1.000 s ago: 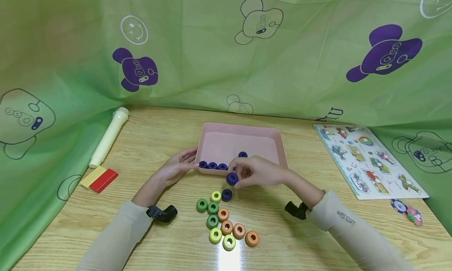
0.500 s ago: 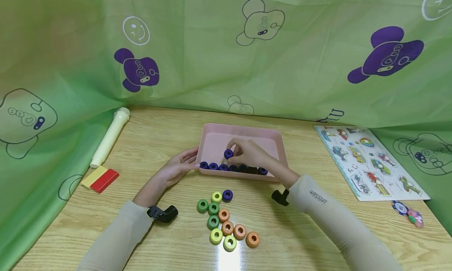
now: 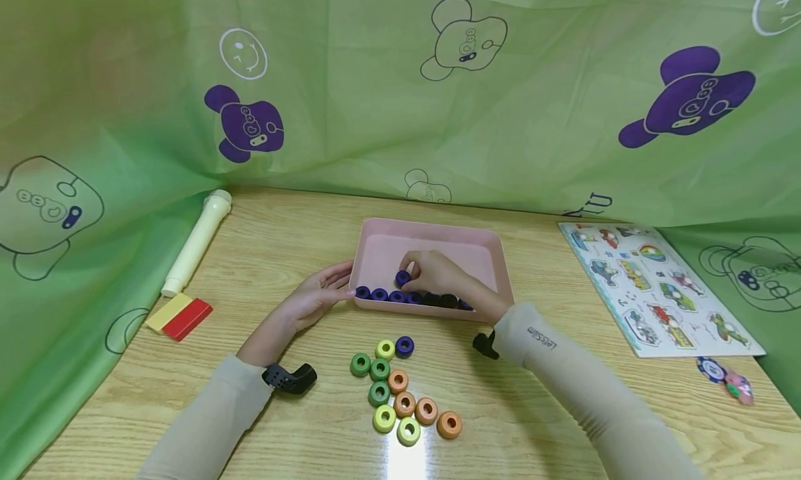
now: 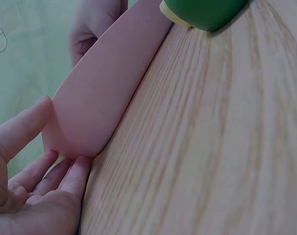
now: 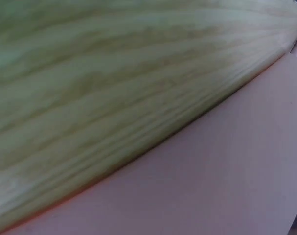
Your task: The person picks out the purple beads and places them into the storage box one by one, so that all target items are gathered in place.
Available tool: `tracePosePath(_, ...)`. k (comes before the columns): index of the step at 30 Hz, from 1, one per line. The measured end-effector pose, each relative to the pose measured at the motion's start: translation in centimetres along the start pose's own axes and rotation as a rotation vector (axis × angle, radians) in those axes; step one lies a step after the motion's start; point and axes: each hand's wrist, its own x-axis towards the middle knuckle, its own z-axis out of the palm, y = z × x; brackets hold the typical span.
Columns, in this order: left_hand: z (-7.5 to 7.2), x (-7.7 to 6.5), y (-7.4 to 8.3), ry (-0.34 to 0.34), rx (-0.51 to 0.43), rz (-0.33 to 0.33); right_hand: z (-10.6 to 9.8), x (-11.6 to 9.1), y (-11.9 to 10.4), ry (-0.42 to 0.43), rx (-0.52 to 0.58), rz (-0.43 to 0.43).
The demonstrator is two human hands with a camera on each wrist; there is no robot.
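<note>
My left hand [image 3: 316, 296] holds the front left corner of a shallow pink tray [image 3: 432, 233]. In the left wrist view its thumb is at the rim and its fingertips touch the lower corner. Over the tray, my right hand [image 3: 436, 271] pinches a dark purple ring-shaped bead [image 3: 403, 279] between thumb and fingers. Below it, a row of purple beads [image 3: 379, 295] lines the tray's front wall; the right hand partly covers this row. The right wrist view shows mostly the tray wall [image 5: 212, 171] and wood.
In front of the tray lie loose beads: one purple [image 3: 405, 346], several green [image 3: 379, 369], yellow [image 3: 409, 431] and orange [image 3: 427, 410]. A cream tube [image 3: 197, 243] and a yellow-red block [image 3: 179, 316] lie left. A picture puzzle board [image 3: 657, 285] lies right.
My right hand has carried a purple bead from the tray's front edge into the tray, then lowered it slightly toward the row. My left hand stays at the tray corner.
</note>
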Motion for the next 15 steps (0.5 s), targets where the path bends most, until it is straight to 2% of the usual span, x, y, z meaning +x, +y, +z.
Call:
tracePosePath(4,0.1,0.0,0.0,0.001,0.0,-0.002,-0.2,-0.4,-0.1,-0.002,-0.019,0.023)
tracePosePath(8,0.0,0.0,0.0,0.0,0.004,-0.003,-0.7,-1.3,-0.3,0.022,0.066,0.002)
tracePosePath(11,0.0,0.1,-0.1,-0.003,0.008,-0.001,-1.1,-2.4,-0.6,0.057,0.149,-0.08)
tracePosePath(15,-0.1,0.1,-0.1,-0.003,0.02,0.002,-1.2,-4.4,-1.0,0.065,0.167,-0.22)
